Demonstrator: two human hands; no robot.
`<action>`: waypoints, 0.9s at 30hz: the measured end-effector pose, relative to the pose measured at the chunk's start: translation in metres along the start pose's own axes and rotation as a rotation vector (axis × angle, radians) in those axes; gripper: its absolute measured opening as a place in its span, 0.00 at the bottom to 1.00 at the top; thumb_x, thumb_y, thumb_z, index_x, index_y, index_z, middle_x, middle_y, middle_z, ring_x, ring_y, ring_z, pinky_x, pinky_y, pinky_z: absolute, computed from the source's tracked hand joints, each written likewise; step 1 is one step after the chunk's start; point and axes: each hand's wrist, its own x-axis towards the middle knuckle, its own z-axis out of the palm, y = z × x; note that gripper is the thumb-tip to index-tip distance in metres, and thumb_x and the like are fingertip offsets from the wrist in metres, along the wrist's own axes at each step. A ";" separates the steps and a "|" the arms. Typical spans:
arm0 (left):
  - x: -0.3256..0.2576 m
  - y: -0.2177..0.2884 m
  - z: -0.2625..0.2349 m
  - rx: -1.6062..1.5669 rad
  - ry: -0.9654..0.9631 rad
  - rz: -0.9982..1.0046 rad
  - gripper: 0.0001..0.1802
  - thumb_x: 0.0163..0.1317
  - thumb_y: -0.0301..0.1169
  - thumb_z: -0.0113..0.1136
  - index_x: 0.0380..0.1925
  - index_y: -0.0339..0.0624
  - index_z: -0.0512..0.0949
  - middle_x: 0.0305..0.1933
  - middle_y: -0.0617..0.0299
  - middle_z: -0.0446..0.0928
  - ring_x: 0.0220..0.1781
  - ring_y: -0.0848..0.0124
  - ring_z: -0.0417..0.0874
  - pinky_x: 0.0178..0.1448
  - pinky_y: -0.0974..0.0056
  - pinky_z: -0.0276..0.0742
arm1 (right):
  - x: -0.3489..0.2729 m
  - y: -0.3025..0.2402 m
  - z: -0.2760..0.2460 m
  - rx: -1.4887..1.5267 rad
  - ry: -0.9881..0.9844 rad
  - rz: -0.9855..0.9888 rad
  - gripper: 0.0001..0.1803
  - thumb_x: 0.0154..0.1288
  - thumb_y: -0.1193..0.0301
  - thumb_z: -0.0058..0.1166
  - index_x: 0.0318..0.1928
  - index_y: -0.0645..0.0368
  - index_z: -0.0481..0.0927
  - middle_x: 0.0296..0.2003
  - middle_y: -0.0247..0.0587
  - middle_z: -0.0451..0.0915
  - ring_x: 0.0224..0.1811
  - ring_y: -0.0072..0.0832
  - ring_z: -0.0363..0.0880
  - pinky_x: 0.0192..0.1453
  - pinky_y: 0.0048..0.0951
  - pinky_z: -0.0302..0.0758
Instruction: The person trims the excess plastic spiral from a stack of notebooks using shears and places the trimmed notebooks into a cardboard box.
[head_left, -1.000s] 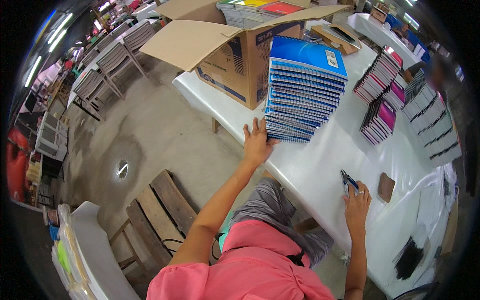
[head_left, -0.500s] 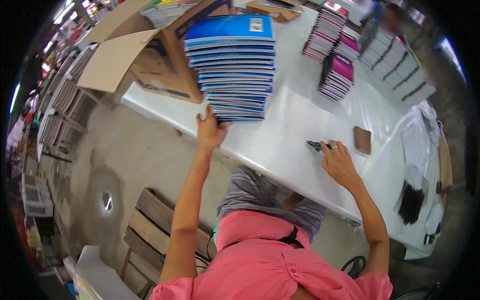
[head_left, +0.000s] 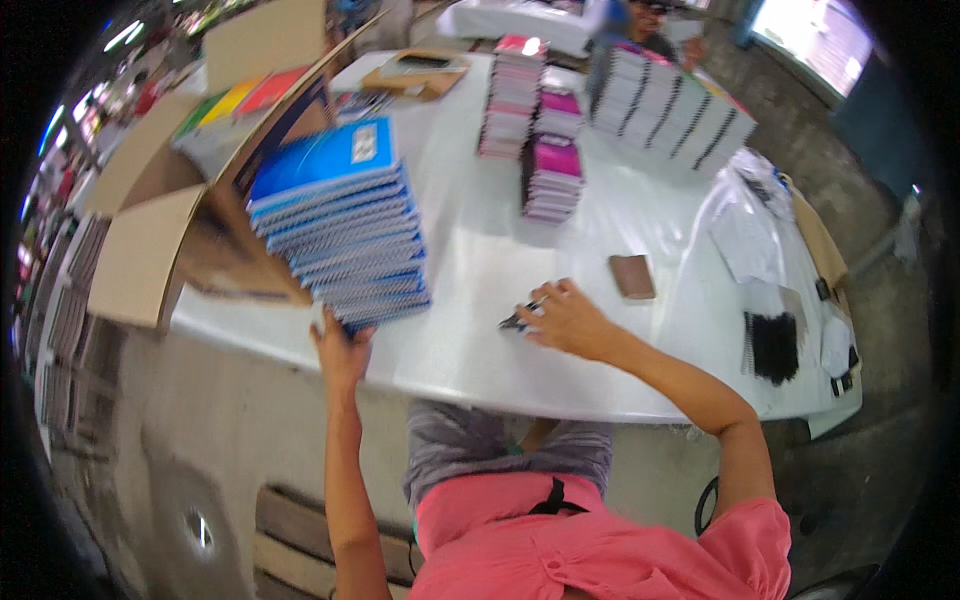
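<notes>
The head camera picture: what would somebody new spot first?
Probably the tall stack of blue spiral notebooks on the white table, with the left hand by its bottom corner. Next, the big open cardboard box just left of that stack. Then the pink and purple notebooks piled farther right.

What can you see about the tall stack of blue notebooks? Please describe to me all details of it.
The stack of blue notebooks has a glossy-looking blue top cover with a small white label near one edge. Below it, many pale page blocks alternate with blue covers, and coil bindings show along the near side. It stands on the white table, beside the open cardboard box; contact with the box is unclear. The left hand touches its near lower corner.
</notes>
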 end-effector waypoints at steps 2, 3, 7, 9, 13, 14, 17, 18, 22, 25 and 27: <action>0.000 -0.012 0.001 0.048 -0.011 0.000 0.45 0.51 0.42 0.67 0.65 0.32 0.59 0.69 0.41 0.61 0.72 0.53 0.61 0.75 0.43 0.40 | 0.006 -0.001 0.003 -0.036 0.024 0.010 0.24 0.63 0.55 0.52 0.55 0.55 0.73 0.44 0.43 0.75 0.49 0.35 0.71 0.52 0.37 0.66; 0.000 -0.021 0.003 0.042 0.013 0.015 0.44 0.51 0.42 0.67 0.64 0.32 0.60 0.69 0.41 0.61 0.72 0.52 0.60 0.75 0.43 0.40 | 0.007 -0.001 0.005 -0.039 0.039 -0.014 0.25 0.64 0.54 0.52 0.55 0.55 0.73 0.44 0.42 0.75 0.50 0.34 0.70 0.52 0.37 0.65; -0.001 -0.005 -0.002 0.040 -0.022 0.056 0.42 0.51 0.41 0.68 0.62 0.31 0.63 0.69 0.41 0.61 0.72 0.50 0.58 0.75 0.42 0.41 | -0.001 0.002 0.015 0.018 0.024 0.072 0.25 0.62 0.53 0.53 0.54 0.56 0.74 0.46 0.42 0.76 0.51 0.33 0.70 0.51 0.37 0.66; -0.001 -0.002 -0.003 0.042 -0.015 0.031 0.41 0.51 0.39 0.68 0.62 0.29 0.64 0.69 0.40 0.61 0.72 0.50 0.58 0.75 0.42 0.41 | -0.006 0.007 0.022 0.003 0.075 0.065 0.27 0.62 0.52 0.54 0.54 0.57 0.74 0.45 0.43 0.76 0.51 0.33 0.70 0.51 0.37 0.66; -0.003 -0.003 -0.007 0.029 -0.014 -0.011 0.42 0.50 0.34 0.69 0.63 0.29 0.61 0.68 0.41 0.63 0.71 0.49 0.60 0.76 0.44 0.40 | -0.015 0.012 0.023 0.008 0.079 0.143 0.28 0.62 0.52 0.54 0.54 0.60 0.74 0.44 0.42 0.75 0.50 0.33 0.70 0.51 0.37 0.66; -0.003 0.003 -0.006 0.029 -0.020 0.002 0.42 0.50 0.34 0.69 0.63 0.29 0.61 0.68 0.41 0.63 0.71 0.49 0.60 0.76 0.44 0.40 | -0.021 0.014 0.026 0.017 0.089 0.163 0.28 0.62 0.52 0.54 0.53 0.61 0.74 0.44 0.42 0.75 0.50 0.33 0.70 0.51 0.37 0.66; -0.001 0.008 -0.008 0.034 -0.043 -0.012 0.43 0.50 0.33 0.68 0.64 0.30 0.59 0.67 0.41 0.63 0.71 0.50 0.60 0.76 0.45 0.39 | -0.029 0.015 0.029 0.025 0.096 0.202 0.27 0.61 0.54 0.55 0.52 0.62 0.74 0.45 0.42 0.75 0.50 0.33 0.70 0.50 0.37 0.66; -0.001 0.005 -0.008 0.021 -0.044 -0.013 0.43 0.51 0.33 0.68 0.64 0.30 0.59 0.68 0.42 0.63 0.71 0.51 0.61 0.76 0.45 0.38 | -0.029 0.014 0.026 0.024 0.088 0.212 0.26 0.60 0.56 0.56 0.51 0.62 0.74 0.46 0.43 0.75 0.50 0.32 0.70 0.50 0.36 0.66; 0.000 -0.007 -0.007 -0.003 -0.051 0.036 0.43 0.51 0.33 0.67 0.65 0.32 0.58 0.68 0.46 0.64 0.70 0.52 0.62 0.76 0.45 0.37 | -0.028 0.017 0.006 -0.074 0.066 0.194 0.22 0.57 0.61 0.58 0.48 0.60 0.75 0.47 0.42 0.74 0.50 0.32 0.70 0.50 0.37 0.65; -0.001 -0.016 0.002 -0.035 -0.012 0.023 0.44 0.51 0.34 0.67 0.66 0.32 0.56 0.67 0.48 0.66 0.70 0.52 0.62 0.76 0.44 0.36 | -0.025 0.012 -0.002 -0.016 0.075 0.215 0.18 0.54 0.68 0.57 0.46 0.59 0.76 0.48 0.42 0.73 0.51 0.32 0.71 0.48 0.35 0.69; -0.001 -0.018 0.003 -0.083 -0.036 -0.009 0.45 0.51 0.34 0.66 0.66 0.32 0.55 0.67 0.47 0.65 0.70 0.52 0.62 0.76 0.45 0.36 | -0.023 0.004 0.008 0.170 -0.133 0.331 0.14 0.54 0.70 0.55 0.43 0.58 0.76 0.49 0.41 0.73 0.50 0.32 0.72 0.43 0.33 0.73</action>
